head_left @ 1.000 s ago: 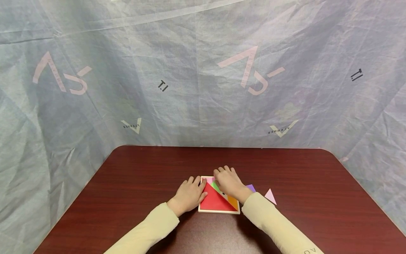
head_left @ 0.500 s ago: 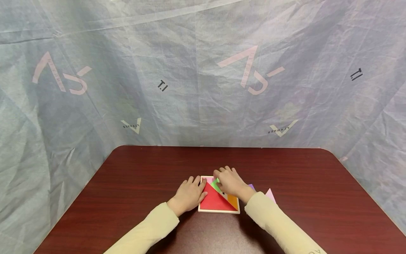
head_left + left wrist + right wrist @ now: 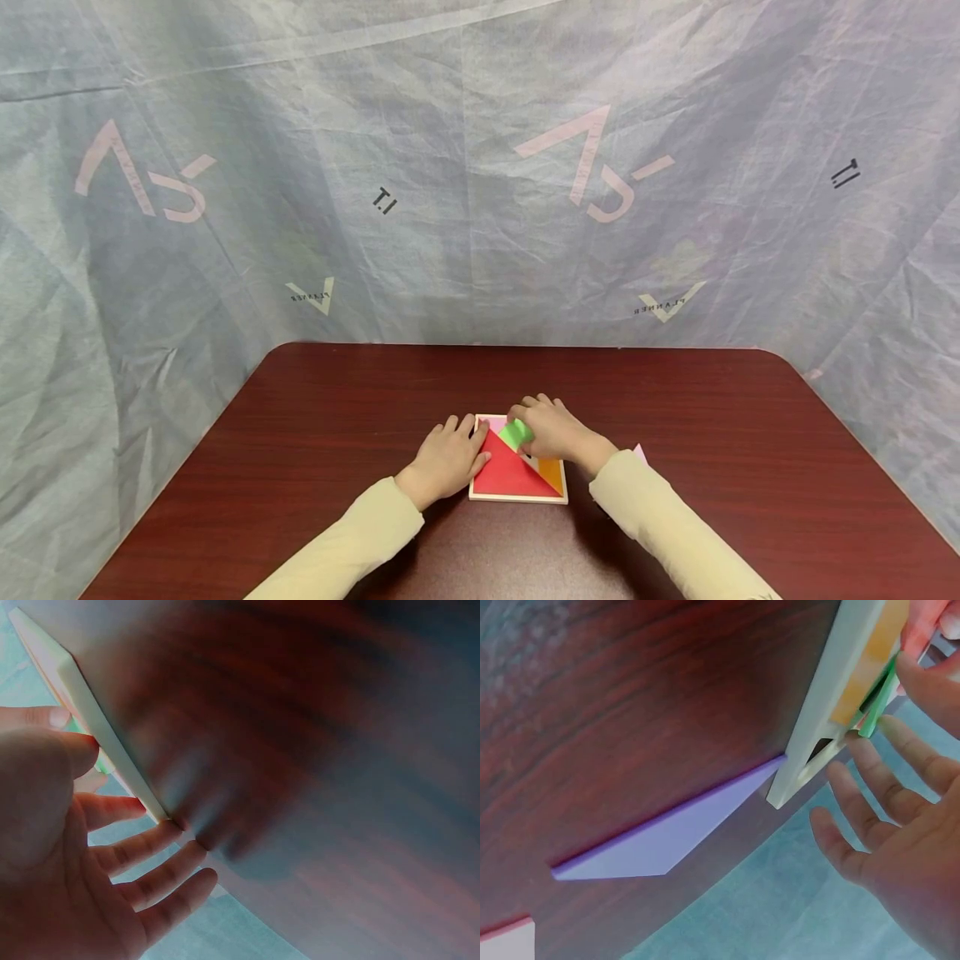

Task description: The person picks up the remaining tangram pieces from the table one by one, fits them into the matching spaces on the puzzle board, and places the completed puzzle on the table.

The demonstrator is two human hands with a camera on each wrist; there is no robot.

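Observation:
A square wooden tangram tray (image 3: pixel 517 500) lies on the table with a large red triangle (image 3: pixel 504 473), an orange piece (image 3: pixel 551 473) and a pink piece (image 3: pixel 493 423) in it. My left hand (image 3: pixel 444 461) rests along the tray's left side, fingers spread, its thumb and forefinger over the red triangle. At the upper right of the tray, my right hand (image 3: pixel 553 429) pinches a green tangram piece (image 3: pixel 516 433). The right wrist view shows that green piece tilted up between thumb and fingers, above a dark gap in the tray.
A purple tangram piece (image 3: pixel 664 832) lies on the table with one tip at the tray's outer corner. Farther right is a pink triangle (image 3: pixel 640 452), mostly behind the right sleeve. A grey printed cloth (image 3: pixel 465 167) hangs behind the table.
My right hand has shifted slightly right, and the green piece has tilted up, showing more of its face. The right sleeve now covers the purple piece and most of the pink triangle. My left hand stays put.

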